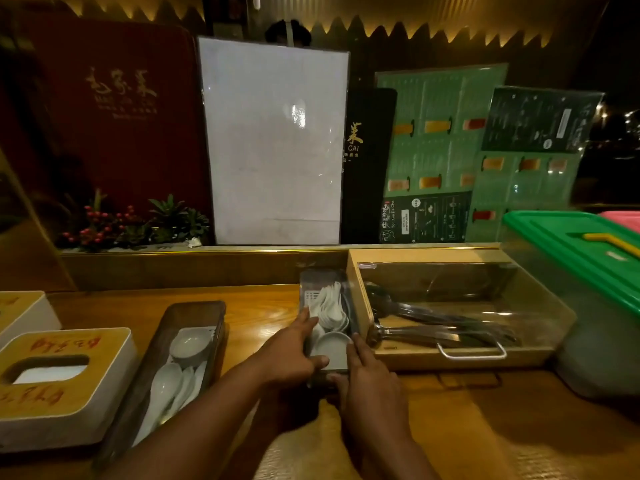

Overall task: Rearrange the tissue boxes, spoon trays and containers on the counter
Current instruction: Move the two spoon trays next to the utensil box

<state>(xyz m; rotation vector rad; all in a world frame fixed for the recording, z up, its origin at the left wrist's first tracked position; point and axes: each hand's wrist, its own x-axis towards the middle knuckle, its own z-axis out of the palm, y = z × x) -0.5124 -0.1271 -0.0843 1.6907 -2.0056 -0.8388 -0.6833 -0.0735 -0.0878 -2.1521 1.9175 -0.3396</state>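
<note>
Both hands, left (pixel 291 355) & right (pixel 367 379), clamped on spoon tray (pixel 325 306), touching wooden cutlery box (pixel 360 292)

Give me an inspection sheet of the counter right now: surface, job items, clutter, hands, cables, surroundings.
Surface: wooden counter, glossy, dimly lit.
Job's things: centre spoon tray with white spoons and a small dish, close beside the wooden box; left spoon tray angled, holding spoons and a bowl; two tissue boxes at far left; clear bin with green lid at right.
Clutter: wooden box holds dark serving utensils under a clear cover.
Hands: left hand and right hand both grip the centre tray's near end.
Cables: nothing seen.
Surroundings: menus and a white board propped behind; small plants at back left.
</note>
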